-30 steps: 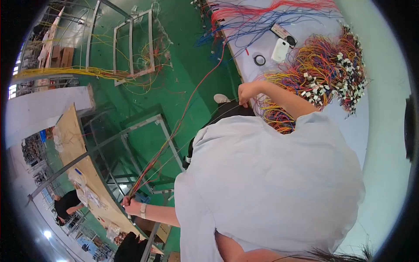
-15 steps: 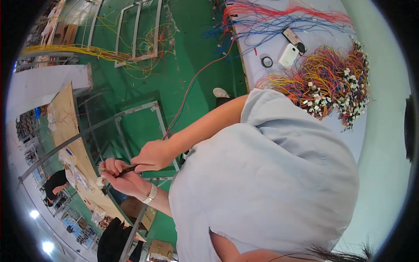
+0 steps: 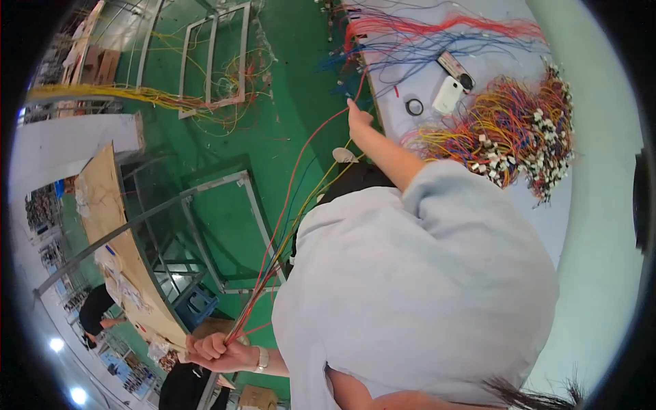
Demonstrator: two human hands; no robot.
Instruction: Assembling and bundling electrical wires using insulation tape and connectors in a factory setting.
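My left hand (image 3: 222,352), with a pale band on its wrist, is closed around one end of a bundle of thin wires (image 3: 263,285), red, yellow, blue and dark. The bundle runs up and to the right, fanning out toward the white table. My right hand (image 3: 360,121) reaches out to the table's edge. Its fingers close on a red wire (image 3: 295,167) there, which bends at the fingertips; the grip is small in view. A yellow wire (image 3: 326,179) passes close by that hand.
Red and blue wires (image 3: 444,37) lie across the white table (image 3: 403,78). Nearby are black tape (image 3: 414,106), a white box-like device (image 3: 447,96) and a heap of connector-ended wires (image 3: 506,133). Metal frames (image 3: 247,205) stand on the green floor; a person (image 3: 98,311) bends at the far left.
My hands were together on the wires and are now far apart. The left has moved down with the bundle; the right has stretched up to the table edge, and more wire length shows.
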